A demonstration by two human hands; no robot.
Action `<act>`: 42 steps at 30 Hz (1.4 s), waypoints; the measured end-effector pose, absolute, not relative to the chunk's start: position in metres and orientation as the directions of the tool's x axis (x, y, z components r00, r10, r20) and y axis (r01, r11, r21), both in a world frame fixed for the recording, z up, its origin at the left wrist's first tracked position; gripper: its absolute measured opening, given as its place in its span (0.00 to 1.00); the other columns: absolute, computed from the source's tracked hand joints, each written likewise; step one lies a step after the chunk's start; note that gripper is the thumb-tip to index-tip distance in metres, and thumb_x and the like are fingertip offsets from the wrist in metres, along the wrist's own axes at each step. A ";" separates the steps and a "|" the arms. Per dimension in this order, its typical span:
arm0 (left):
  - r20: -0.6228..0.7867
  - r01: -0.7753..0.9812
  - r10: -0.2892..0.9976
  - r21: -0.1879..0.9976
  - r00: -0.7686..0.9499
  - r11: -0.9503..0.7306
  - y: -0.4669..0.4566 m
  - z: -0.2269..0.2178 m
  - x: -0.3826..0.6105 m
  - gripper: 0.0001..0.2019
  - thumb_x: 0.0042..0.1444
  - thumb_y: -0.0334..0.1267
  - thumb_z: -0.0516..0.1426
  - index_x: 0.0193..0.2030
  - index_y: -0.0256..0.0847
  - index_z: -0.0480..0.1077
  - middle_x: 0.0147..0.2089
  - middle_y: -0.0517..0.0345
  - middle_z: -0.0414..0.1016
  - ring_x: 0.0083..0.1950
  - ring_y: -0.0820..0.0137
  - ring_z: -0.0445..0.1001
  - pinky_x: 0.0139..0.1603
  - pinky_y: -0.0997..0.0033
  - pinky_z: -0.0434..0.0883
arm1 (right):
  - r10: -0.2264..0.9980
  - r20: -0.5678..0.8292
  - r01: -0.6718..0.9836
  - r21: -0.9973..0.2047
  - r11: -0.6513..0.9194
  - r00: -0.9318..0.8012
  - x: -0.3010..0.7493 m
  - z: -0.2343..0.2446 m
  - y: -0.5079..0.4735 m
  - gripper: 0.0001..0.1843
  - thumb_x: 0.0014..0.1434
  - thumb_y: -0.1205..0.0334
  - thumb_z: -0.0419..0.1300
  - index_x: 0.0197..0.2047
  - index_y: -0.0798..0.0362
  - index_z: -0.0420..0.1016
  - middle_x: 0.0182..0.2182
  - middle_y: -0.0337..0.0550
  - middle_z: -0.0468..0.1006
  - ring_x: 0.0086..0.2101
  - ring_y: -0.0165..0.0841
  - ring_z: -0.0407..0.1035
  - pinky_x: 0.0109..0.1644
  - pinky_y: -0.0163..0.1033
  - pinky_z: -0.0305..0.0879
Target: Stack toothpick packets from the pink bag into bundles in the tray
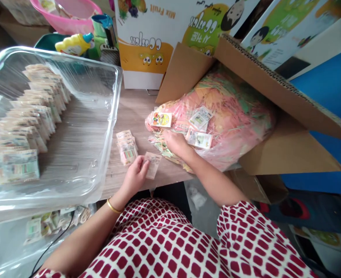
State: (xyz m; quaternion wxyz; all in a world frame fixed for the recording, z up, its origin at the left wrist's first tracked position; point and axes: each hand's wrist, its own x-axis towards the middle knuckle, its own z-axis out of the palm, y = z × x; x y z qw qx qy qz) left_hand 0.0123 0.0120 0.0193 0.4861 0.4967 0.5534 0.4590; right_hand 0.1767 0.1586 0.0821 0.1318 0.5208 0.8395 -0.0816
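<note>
My left hand (pixel 134 177) pinches a small clear plastic packet (pixel 153 165) between thumb and fingers, over the table's near edge. My right hand (pixel 174 143) is at the mouth of a big clear bag (pixel 213 154), its fingers curled down at a spill of thin pastel sticks (pixel 161 144). Whatever those fingertips hold is hidden. Just beyond my left hand lies a stack of filled packets (pixel 126 147). A small printed fruit card (pixel 161 119) and two bundles of flat printed packets, one farther back (pixel 201 118) and one nearer (pixel 199 138), rest on the bag.
A clear plastic tub (pixel 112 116) holding rows of filled packets stands at left. The bag lies partly inside an open cardboard box (pixel 292 150). Printed cartons (pixel 144 58), a pink basket (pixel 68 23) and a yellow bottle (pixel 74 44) stand behind. Another tub with packets (pixel 57 224) sits below left.
</note>
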 end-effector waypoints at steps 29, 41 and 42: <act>-0.294 -0.163 0.954 0.946 -0.060 0.282 0.028 0.024 0.020 0.28 0.56 0.61 0.62 0.53 0.41 0.81 0.48 0.52 0.82 0.33 0.68 0.72 0.21 0.74 0.72 | 0.845 -0.209 0.829 0.184 0.529 -0.493 0.182 0.071 0.152 0.20 0.67 0.78 0.45 0.54 0.64 0.74 0.49 0.62 0.78 0.51 0.47 0.73 0.53 0.46 0.68; -0.438 -0.431 0.892 0.830 -0.114 0.353 0.037 0.020 0.016 0.26 0.52 0.56 0.67 0.52 0.42 0.79 0.36 0.57 0.74 0.34 0.70 0.69 0.27 0.72 0.78 | 0.900 -0.039 0.897 0.072 0.436 -0.434 0.195 0.061 0.154 0.16 0.72 0.65 0.49 0.56 0.64 0.70 0.53 0.65 0.72 0.55 0.50 0.66 0.55 0.49 0.68; -0.454 -0.446 0.885 0.817 -0.104 0.366 0.038 0.020 0.015 0.26 0.51 0.56 0.68 0.52 0.42 0.79 0.32 0.59 0.71 0.31 0.71 0.67 0.27 0.71 0.79 | 0.897 -0.028 0.896 0.054 0.442 -0.441 0.197 0.061 0.155 0.15 0.72 0.64 0.50 0.56 0.63 0.70 0.53 0.65 0.71 0.55 0.50 0.66 0.55 0.49 0.68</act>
